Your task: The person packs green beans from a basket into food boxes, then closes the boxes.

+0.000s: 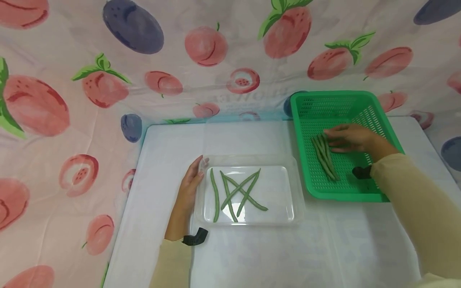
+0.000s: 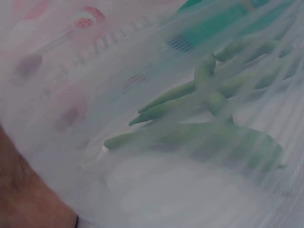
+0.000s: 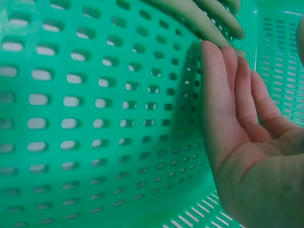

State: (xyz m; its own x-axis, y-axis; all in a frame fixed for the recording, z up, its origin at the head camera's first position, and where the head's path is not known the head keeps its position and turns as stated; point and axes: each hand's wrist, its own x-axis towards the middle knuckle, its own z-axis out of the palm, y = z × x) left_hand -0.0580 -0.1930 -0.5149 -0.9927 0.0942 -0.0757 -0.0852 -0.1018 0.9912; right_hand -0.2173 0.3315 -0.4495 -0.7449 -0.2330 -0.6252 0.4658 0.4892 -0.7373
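A clear plastic container stands on the white table, with several green beans lying in it, some crossed. At its left wall, my left hand holds the rim near the far corner. Through the cloudy wall, the left wrist view shows the same beans blurred. My right hand is inside the green basket, beside a small bunch of green beans. In the right wrist view its fingers extend nearly straight, fingertips at the ends of the beans; the thumb is mostly out of frame.
The perforated basket stands right of the container with a narrow gap between them. A fruit-printed sheet rises behind the table and along its left side. Dark wrist straps sit at both sleeve cuffs.
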